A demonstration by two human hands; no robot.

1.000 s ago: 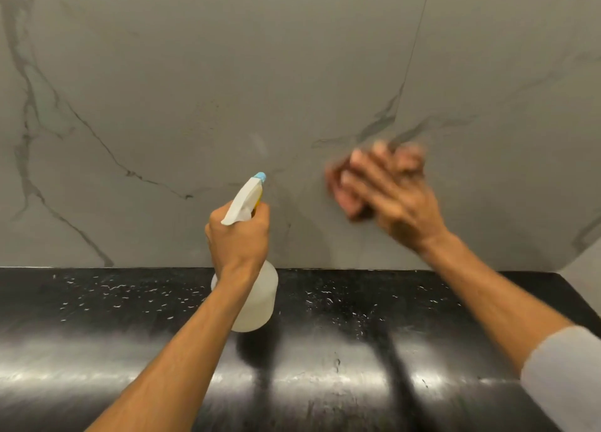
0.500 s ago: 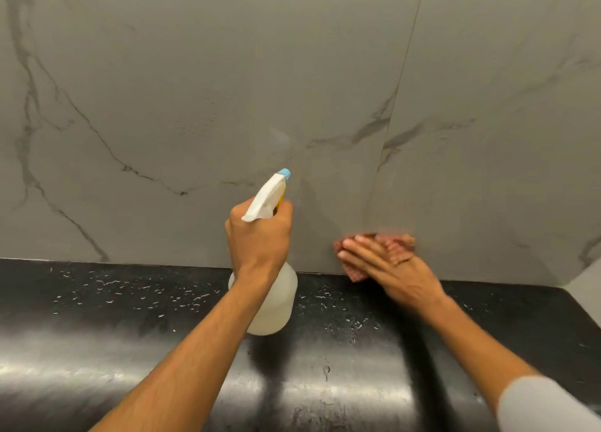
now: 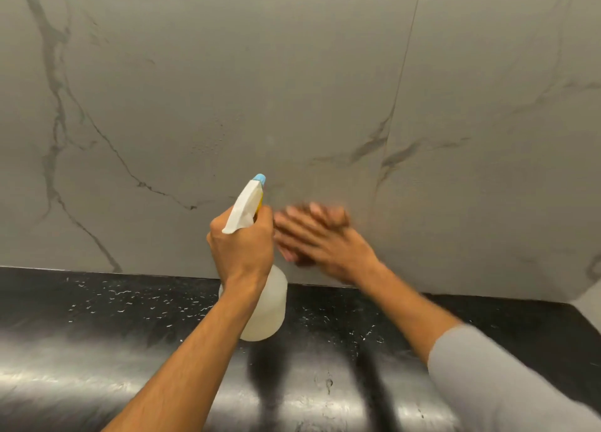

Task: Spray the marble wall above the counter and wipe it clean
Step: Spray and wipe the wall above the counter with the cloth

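Observation:
A grey marble wall (image 3: 292, 73) with dark veins rises above the black counter (image 3: 97, 334). My left hand (image 3: 242, 248) grips the neck of a white spray bottle (image 3: 265, 311), whose blue nozzle tip points at the wall. Just to its right, my right hand (image 3: 320, 236) is blurred and lies flat against the wall with fingers straight, pressing a dark reddish cloth (image 3: 300, 261) that is almost wholly hidden under the palm. Fine spray droplets (image 3: 211, 139) show on the wall above the bottle.
A vertical joint (image 3: 400, 83) between wall panels runs above my right hand. The glossy counter carries scattered white specks and droplets. At the far right a side wall (image 3: 590, 291) meets the counter in a corner.
My right hand has swept the cloth from low on the wall near the counter up and to the left, close beside the bottle. The left hand has kept its hold on the bottle.

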